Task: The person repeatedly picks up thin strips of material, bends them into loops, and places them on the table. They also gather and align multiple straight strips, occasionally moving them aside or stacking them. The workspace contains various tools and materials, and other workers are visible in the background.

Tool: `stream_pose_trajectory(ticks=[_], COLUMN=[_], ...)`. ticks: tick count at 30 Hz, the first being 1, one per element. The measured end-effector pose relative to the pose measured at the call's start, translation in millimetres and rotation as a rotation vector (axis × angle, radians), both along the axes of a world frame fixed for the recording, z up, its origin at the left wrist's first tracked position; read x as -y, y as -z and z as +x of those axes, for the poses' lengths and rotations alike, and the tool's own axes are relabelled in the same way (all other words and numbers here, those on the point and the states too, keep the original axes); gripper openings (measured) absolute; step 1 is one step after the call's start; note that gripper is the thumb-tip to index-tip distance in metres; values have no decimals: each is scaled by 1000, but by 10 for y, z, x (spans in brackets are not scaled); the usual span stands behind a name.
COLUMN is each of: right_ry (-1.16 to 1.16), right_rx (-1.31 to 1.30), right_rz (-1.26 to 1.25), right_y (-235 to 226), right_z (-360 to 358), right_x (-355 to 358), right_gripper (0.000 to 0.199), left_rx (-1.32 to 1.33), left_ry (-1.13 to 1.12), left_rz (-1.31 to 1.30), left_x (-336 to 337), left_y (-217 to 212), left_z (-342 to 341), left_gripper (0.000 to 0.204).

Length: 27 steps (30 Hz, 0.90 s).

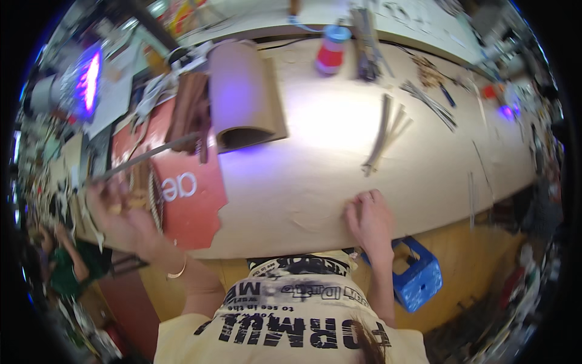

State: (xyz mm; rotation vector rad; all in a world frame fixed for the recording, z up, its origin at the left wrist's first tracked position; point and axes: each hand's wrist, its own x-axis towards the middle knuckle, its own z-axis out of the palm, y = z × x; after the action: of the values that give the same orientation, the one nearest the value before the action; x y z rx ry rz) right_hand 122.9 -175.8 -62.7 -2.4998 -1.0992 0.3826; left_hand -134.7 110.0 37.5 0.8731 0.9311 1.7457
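Note:
At the left, my left hand (pixel 126 219), smeared by motion, has its fingers at the lower end of a long, narrow grey strip (pixel 142 156), which they seem to pinch. The strip slants up across a red sheet (pixel 193 209) toward dark brown folded pieces (pixel 189 109). Tan pieces and a braided cord (pixel 156 200) lie beside this hand. Near the table's front edge, my right hand (pixel 371 222) rests with curled fingers, and nothing shows in them. Beyond it lies a loose bunch of grey and tan strips (pixel 384 134).
An arched brown form (pixel 241 91) stands on the table (pixel 291 206), left of centre. At the back are a red bottle with a blue top (pixel 332 51) and upright strips (pixel 365 48). More thin strips (pixel 429 106) lie at right. A blue stool (pixel 418 276) stands below the front edge.

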Motion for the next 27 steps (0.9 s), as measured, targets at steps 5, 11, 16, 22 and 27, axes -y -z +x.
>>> stream_pose_trajectory(ticks=[5, 11, 16, 22, 27], right_ry=[47, 45, -415, -419, -341], right_rx=[226, 321, -629, -1190, -1483], right_rz=[94, 652, 1002, 853, 703], right_y=[-168, -671, -812, -750, -647], right_z=[27, -20, -187, -176, -139], right_x=[-163, -258, -322, -111, 172], right_gripper=[33, 30, 36, 26, 18], left_rx=[-397, -1054, -931, -817, -711], left_ry=[586, 1010, 1103, 1201, 1402], left_rz=[376, 568, 716, 671, 604], left_x=[373, 1031, 1150, 1291, 1360], left_y=[31, 49, -144, -144, -24], left_z=[486, 958, 1020, 1037, 1163], left_gripper=[7, 21, 29, 29, 26])
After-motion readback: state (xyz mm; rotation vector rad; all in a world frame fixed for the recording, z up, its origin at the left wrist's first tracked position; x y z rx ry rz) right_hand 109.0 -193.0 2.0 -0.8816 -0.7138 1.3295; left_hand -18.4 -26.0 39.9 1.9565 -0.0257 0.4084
